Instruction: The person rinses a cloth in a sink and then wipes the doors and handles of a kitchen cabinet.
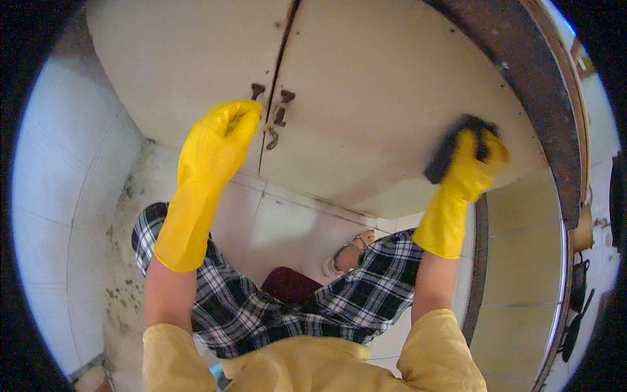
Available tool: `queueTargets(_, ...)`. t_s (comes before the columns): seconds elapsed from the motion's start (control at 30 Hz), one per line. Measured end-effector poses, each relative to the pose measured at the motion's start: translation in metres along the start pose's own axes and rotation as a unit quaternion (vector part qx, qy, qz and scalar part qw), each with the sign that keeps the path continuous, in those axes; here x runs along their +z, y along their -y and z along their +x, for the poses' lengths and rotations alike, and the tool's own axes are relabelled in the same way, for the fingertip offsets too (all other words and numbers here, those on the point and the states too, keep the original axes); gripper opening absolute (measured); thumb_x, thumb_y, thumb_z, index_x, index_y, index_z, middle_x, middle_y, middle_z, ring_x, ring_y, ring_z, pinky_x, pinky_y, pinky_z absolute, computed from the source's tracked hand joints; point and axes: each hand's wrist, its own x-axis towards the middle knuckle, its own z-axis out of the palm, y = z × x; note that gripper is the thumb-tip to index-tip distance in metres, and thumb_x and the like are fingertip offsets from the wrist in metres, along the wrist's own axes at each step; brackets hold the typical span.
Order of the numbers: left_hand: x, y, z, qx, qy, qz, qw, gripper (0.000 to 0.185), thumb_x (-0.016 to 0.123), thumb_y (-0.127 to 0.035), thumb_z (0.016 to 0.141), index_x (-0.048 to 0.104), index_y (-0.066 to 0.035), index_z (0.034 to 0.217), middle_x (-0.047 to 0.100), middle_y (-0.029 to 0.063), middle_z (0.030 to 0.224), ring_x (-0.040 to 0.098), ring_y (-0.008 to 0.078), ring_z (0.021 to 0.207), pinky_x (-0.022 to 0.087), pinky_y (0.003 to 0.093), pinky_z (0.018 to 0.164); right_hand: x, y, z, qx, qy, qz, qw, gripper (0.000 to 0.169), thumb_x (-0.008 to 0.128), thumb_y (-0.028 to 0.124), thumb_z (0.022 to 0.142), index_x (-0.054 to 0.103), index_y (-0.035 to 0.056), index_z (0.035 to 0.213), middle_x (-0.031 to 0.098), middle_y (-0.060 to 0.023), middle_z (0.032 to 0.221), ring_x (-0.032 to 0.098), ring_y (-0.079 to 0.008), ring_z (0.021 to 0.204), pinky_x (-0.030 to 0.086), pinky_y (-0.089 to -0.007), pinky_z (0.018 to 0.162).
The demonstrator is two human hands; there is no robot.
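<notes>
My left hand (218,139), in a yellow rubber glove, is curled around the dark handle (257,89) of the left cabinet door (181,59). Only the top of that handle shows above my fingers. On the right, my right hand (475,164), gloved the same way, grips a dark scrubbing pad or cloth (448,147) against the right cabinet door (367,98). Hand and pad are blurred there. Beside the gap between the doors, the right door carries a dark handle (280,113) with a hook-shaped metal latch (272,139) below it.
A dark frame edge (539,83) bounds the right door. Pale tiles (289,225) cover the floor, and a stained strip (122,294) runs along the left wall (54,206). Between my plaid-clad legs is a dark red seat (291,285). Dark utensils (578,323) are at far right.
</notes>
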Motion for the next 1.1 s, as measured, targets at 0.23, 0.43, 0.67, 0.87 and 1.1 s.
queueTargets(0.23,0.004,-0.007,-0.001,0.031,0.021,-0.037,0.999,0.022,0.056,-0.02,0.082,0.061,-0.004,0.096,0.063,0.0066,0.086,0.06,0.0113,0.074,0.046,0.0252,0.067,-0.005,-0.024,0.008,0.038,-0.076,0.166,0.982,0.025,0.068,0.004,0.068,0.058,0.0018,0.09,0.058,-0.0122,0.095,0.053,-0.0247,0.089,0.042,-0.0348,0.082)
queueTargets(0.43,0.005,-0.008,0.003,-0.019,0.039,-0.002,0.999,0.022,0.056,-0.021,0.082,0.061,-0.004,0.095,0.063,0.0062,0.081,0.059,0.0112,0.075,0.045,0.0245,0.068,0.055,0.101,-0.032,-0.142,0.11,0.094,0.979,0.025,0.069,0.018,0.06,0.062,0.0107,0.082,0.058,-0.0115,0.083,0.051,-0.0322,0.082,0.04,-0.0405,0.074)
queueTargets(0.67,0.0,0.008,0.005,-0.039,0.035,-0.092,0.994,0.024,0.053,-0.019,0.082,0.06,-0.001,0.096,0.062,0.0078,0.085,0.06,0.0123,0.076,0.044,0.0238,0.067,0.043,0.089,-0.018,-0.169,0.128,0.12,0.97,0.025,0.068,0.019,0.061,0.063,0.0128,0.084,0.057,-0.0117,0.086,0.052,-0.0313,0.083,0.041,-0.0414,0.074)
queueTargets(0.87,0.005,-0.007,0.004,-0.063,0.083,-0.068,0.992,0.023,0.053,-0.019,0.084,0.059,-0.001,0.098,0.063,0.0071,0.085,0.059,0.0126,0.077,0.045,0.0245,0.07,-0.018,-0.09,0.01,0.023,-0.092,0.051,0.994,0.028,0.068,0.011,0.069,0.057,0.0028,0.093,0.057,-0.0089,0.094,0.053,-0.0209,0.087,0.042,-0.0323,0.079)
queueTargets(1.1,0.007,-0.004,0.001,-0.063,0.07,-0.121,0.988,0.025,0.054,-0.02,0.084,0.059,0.0,0.098,0.063,0.0059,0.086,0.059,0.0128,0.078,0.044,0.0245,0.072,0.004,-0.073,-0.015,0.06,-0.136,0.103,0.983,0.027,0.069,0.013,0.064,0.058,0.0016,0.086,0.059,-0.0126,0.089,0.053,-0.0282,0.087,0.042,-0.0381,0.079)
